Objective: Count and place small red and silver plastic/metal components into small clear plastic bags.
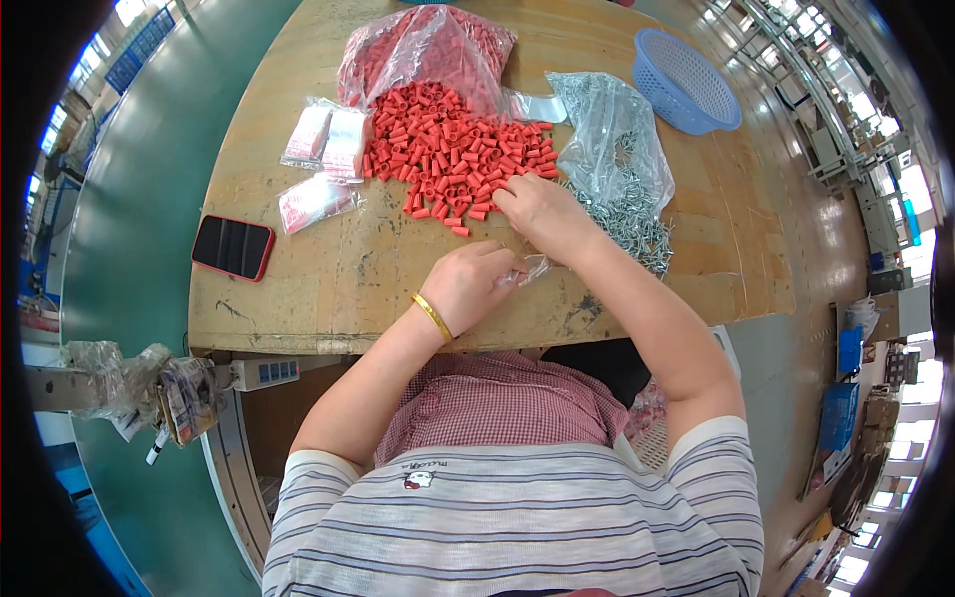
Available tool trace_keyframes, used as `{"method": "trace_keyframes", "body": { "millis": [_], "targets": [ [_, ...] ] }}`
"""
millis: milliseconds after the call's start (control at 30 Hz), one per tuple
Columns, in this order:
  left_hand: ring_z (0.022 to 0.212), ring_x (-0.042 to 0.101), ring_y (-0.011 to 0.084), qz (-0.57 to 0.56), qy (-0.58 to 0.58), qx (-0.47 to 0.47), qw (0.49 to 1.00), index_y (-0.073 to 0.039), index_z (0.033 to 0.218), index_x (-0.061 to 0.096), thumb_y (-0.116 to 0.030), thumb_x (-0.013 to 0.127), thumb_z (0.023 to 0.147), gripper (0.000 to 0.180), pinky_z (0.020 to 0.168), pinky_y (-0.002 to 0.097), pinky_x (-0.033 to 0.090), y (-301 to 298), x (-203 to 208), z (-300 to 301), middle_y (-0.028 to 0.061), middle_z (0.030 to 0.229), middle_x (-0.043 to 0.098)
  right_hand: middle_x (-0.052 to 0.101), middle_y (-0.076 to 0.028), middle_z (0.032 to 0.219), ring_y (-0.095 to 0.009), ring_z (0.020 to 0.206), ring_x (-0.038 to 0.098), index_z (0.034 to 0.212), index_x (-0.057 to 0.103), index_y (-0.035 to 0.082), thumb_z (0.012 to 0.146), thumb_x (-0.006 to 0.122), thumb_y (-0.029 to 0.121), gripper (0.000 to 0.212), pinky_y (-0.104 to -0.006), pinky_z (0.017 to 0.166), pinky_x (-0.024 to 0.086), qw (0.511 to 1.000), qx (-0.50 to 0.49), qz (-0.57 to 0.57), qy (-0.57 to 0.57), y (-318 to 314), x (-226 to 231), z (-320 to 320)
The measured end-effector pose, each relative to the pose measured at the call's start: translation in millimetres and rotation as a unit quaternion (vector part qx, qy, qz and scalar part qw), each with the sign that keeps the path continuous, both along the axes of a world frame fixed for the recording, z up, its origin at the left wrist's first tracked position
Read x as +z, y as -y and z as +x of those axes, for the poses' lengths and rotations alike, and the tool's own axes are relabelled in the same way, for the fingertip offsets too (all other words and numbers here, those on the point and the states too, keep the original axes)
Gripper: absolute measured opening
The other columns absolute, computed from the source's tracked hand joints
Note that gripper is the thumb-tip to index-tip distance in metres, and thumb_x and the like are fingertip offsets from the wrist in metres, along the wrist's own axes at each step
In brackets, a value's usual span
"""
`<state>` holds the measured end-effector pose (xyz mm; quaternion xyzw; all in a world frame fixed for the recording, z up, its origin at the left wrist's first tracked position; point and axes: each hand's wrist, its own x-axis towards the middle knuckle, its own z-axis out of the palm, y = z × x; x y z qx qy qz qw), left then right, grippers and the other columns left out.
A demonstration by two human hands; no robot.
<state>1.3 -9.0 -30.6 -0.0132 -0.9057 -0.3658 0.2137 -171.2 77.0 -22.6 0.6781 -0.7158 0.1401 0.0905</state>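
On the left of the worn wooden tabletop [736,229] lies a black-screened phone in a red case [234,248], and right of it are flat, clear plastic packets with pale and red contents [316,202]. Next comes a large, crumpled, clear plastic sack of red pieces [428,50], its load spilling toward the person as a loose heap of short, hollow red tubes [458,154]. These look light, smooth and slightly springy, likely to roll when nudged; a thumb and fingertip around the outer wall of one should suit. Below the heap, the left hand [468,284], with a yellow band [432,314] at its wrist, has its fingers drawn together, pinching a small, clear plastic bag [534,268] just above the table's near edge. That film seems thin, limp and slippery, best gripped by its rim. The right hand [545,214] reaches to the heap's right edge with fingers curled down onto the tubes; whether one is pinched there cannot be told. Farther right, a clear plastic bag [602,119] lies partly over a pile of slim, silvery metal fasteners [637,234], presumably stiff and apt to snag film, beside a round, perforated blue plastic basket [686,80].
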Motion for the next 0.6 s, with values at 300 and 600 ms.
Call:
{"method": "trace_keyframes", "body": {
  "millis": [300,600],
  "targets": [
    [0.073,0.06,0.0273,-0.008,0.015,0.006,1.0,-0.009,0.093,0.068,-0.011,0.068,0.077,0.016,0.069,0.037,0.05,5,4,8,0.0084,0.077,0.058,0.06,-0.009,0.085,-0.025,0.084,0.064,0.088,0.056,0.005,0.081,0.055,0.012,0.01,-0.0364,0.072,0.054,0.988,0.099,0.078,-0.087,6,11,-4],
    [0.072,0.06,0.0257,-0.016,0.005,0.011,1.0,-0.008,0.092,0.068,-0.012,0.068,0.079,0.014,0.067,0.0365,0.05,6,-1,4,0.0084,0.075,0.058,0.056,-0.006,0.08,-0.021,0.079,0.06,0.083,0.055,0.005,0.076,0.058,0.011,0.009,-0.0327,0.068,0.053,0.986,0.145,-0.007,-0.088,13,-5,-6]
  ]
}}
